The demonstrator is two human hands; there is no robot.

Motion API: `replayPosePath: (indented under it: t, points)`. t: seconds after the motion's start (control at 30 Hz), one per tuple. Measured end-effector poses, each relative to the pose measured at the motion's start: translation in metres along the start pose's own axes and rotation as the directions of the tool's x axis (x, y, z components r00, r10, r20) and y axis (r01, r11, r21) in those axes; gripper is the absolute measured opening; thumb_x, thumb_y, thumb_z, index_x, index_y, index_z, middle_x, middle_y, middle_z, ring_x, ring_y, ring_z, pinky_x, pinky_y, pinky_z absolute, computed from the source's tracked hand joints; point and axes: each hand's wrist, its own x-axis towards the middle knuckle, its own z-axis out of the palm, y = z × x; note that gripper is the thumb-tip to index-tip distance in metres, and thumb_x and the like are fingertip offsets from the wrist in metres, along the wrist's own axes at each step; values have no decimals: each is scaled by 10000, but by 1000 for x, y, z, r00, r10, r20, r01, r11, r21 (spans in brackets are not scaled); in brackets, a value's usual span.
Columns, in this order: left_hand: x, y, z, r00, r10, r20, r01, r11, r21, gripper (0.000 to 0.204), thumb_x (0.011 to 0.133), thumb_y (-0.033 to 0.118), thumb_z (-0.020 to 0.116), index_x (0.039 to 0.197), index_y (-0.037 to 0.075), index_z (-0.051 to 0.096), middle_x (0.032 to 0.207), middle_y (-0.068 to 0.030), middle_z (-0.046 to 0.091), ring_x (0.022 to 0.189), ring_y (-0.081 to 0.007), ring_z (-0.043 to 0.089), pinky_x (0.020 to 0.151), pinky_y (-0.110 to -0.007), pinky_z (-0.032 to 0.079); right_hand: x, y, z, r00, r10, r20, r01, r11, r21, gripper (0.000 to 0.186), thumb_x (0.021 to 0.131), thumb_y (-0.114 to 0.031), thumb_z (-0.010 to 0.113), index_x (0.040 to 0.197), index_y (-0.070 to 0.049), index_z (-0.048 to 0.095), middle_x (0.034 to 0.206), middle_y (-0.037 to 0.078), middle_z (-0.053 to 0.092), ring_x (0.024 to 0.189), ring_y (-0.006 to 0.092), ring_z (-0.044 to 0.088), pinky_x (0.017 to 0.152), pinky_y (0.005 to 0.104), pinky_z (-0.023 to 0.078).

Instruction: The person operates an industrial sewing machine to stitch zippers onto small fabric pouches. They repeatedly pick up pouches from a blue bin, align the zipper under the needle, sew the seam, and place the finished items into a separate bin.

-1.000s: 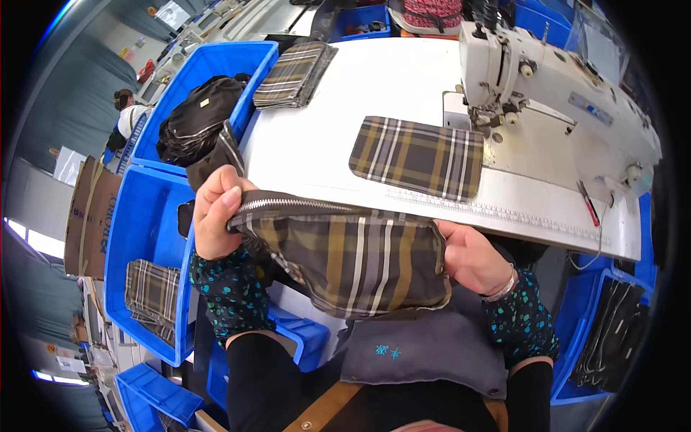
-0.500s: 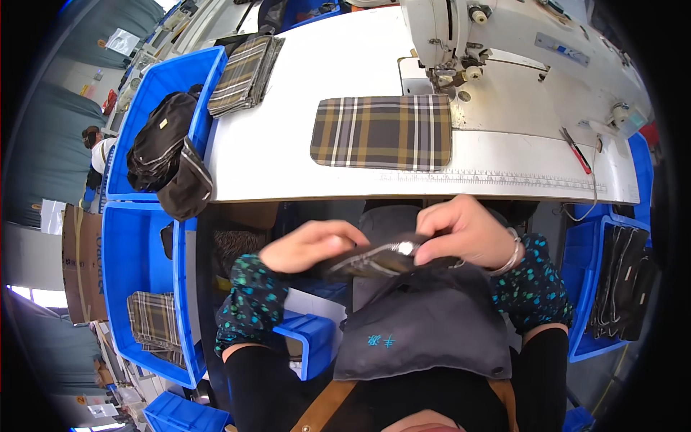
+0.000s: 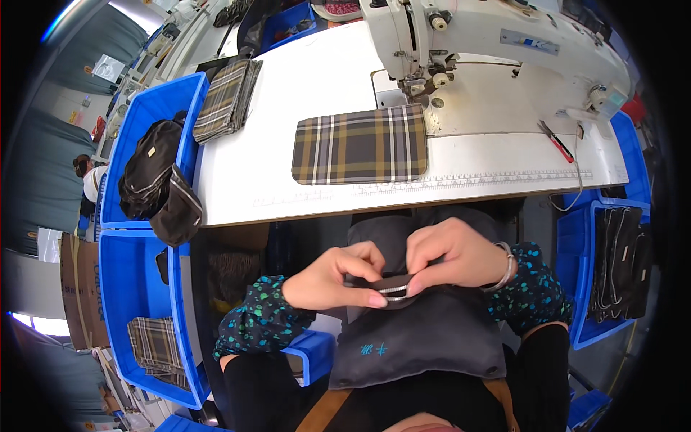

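Over my lap, below the table's front edge, I hold a dark zippered fabric piece (image 3: 400, 282) with pale teeth along its edge. My left hand (image 3: 338, 279) pinches its left end between thumb and fingers. At the other end my right hand (image 3: 457, 258) grips it, thumb and fingertips close to the left hand's. Most of the piece is folded or hidden behind the fingers. Beyond my hands a plaid fabric panel (image 3: 360, 147) lies flat on the white table (image 3: 273, 191), in front of the sewing machine (image 3: 410, 50).
Left of the table, a blue bin (image 3: 108, 205) holds dark pouches (image 3: 152, 162); a lower one holds plaid pieces (image 3: 153, 344). A plaid stack (image 3: 224, 101) sits at the table's left. Red-handled snips (image 3: 558, 142) lie right. Another blue bin (image 3: 584, 288) holds dark zippered pieces (image 3: 619, 270).
My left hand has come in from the left and now pinches the fabric piece, which has swung to a smaller, edge-on shape. The right hand is slightly lower. The whole view has shifted a little.
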Motion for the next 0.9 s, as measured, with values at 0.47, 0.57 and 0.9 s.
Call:
replayPosePath:
  t: [0.47,0.57,0.9]
  points:
    - [-66,66,-61,839,329,-434,245,483,840,386,551,99,920,930,133,852,1277,-123,657,1302,-374,540,1129,-479,400,-45,-3,-76,854,-369,-368,179,871,-457,177,779,-186,895,818,-60,776,941,29,715,846,164,567,718,299,438]
    - [-65,76,-78,712,524,-468,408,233,883,353,574,61,891,909,166,858,1390,-103,648,1408,-385,477,1162,-498,376,-25,0,-74,869,-457,-187,160,620,-768,155,793,-129,851,926,-92,779,1075,49,737,910,192,667,738,320,512]
    - [52,42,-140,779,509,-367,281,240,929,272,902,88,759,1166,28,734,1260,-175,695,1146,-378,663,982,-430,530,63,82,-141,876,-416,246,353,202,-914,175,860,-83,643,1018,-29,696,1261,111,727,995,281,729,838,383,604]
